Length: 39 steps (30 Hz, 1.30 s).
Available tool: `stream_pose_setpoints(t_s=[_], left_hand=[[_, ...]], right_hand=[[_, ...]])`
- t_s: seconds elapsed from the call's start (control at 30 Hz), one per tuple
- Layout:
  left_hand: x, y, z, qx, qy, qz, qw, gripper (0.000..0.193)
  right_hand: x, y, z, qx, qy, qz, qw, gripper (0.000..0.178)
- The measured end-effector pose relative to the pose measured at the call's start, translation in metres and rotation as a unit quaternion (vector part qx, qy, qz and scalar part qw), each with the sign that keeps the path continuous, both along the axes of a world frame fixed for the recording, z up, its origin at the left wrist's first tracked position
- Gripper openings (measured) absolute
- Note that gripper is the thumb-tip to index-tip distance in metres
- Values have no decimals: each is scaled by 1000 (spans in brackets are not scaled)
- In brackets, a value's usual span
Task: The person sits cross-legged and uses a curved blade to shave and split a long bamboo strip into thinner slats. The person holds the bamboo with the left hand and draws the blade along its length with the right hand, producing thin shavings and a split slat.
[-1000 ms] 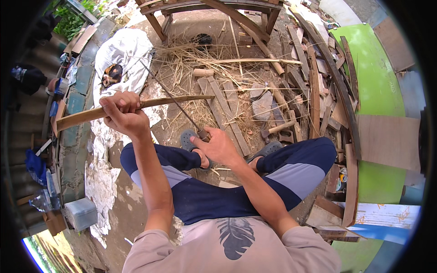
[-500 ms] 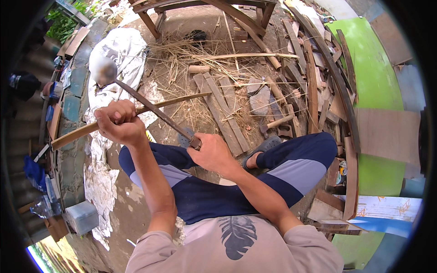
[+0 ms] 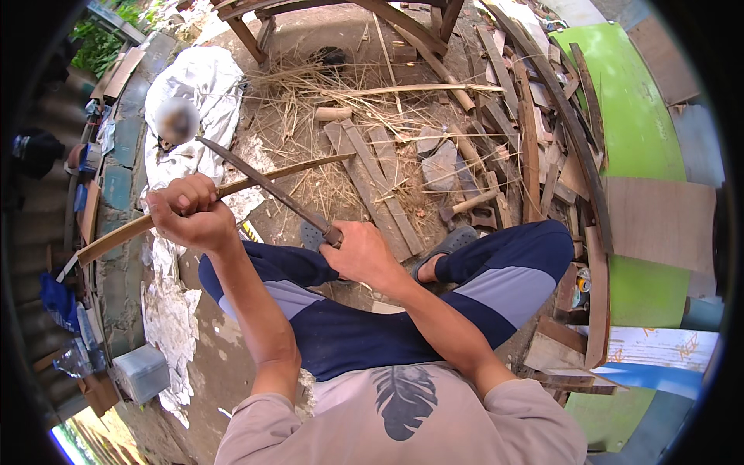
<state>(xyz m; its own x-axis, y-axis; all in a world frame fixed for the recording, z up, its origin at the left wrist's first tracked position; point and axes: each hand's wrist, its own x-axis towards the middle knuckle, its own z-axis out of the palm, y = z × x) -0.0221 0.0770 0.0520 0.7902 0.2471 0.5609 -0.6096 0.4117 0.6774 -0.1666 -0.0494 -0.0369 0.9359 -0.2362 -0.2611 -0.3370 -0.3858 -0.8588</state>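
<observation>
My left hand is closed round a long, thin strip of split bamboo, which slants up to the right with one end past the wall on the left. In my right hand is the handle of a long, narrow, dark-bladed knife. Its blade points up and left, crossing over the strip just right of my left fist. Whether the edge touches the strip, I cannot tell. Both hands are held in front of my bent knees.
Wood shavings and bamboo slivers litter the ground ahead. Boards, a flat stone and a hammer lie before my feet. Timber is heaped right, beside a green panel. White sacking lies front left, along a low wall.
My left hand has shifted slightly left and the strip's near end has dipped a little. The knife has turned slightly, its handle end rising. Both hands keep their hold.
</observation>
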Motion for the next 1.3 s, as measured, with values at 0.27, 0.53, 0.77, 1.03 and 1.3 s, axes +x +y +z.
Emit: stream_pose_setpoints(t_s=[0.27,0.53,0.77,1.03,1.3], left_hand=[[1,2,1,-10,15,-2,1000,45],[9,12,-5,-13,-9,-27,1000,43],[4,4,0,-6,2,-22,1000,44],[8,7,-1,1,1,-8,1000,43],[21,6,2,-4,6,-36,999,43]], right_hand=[[11,-22,-107,-29,74,-68,994,30],[0,0,-12,-1,13,22,1000,27],[14,-37,-150,-43,144,-93,984,33],[16,-28,-69,-18,121,-19,992,32],[22,-67,-222,-15,189,-140,972,31]])
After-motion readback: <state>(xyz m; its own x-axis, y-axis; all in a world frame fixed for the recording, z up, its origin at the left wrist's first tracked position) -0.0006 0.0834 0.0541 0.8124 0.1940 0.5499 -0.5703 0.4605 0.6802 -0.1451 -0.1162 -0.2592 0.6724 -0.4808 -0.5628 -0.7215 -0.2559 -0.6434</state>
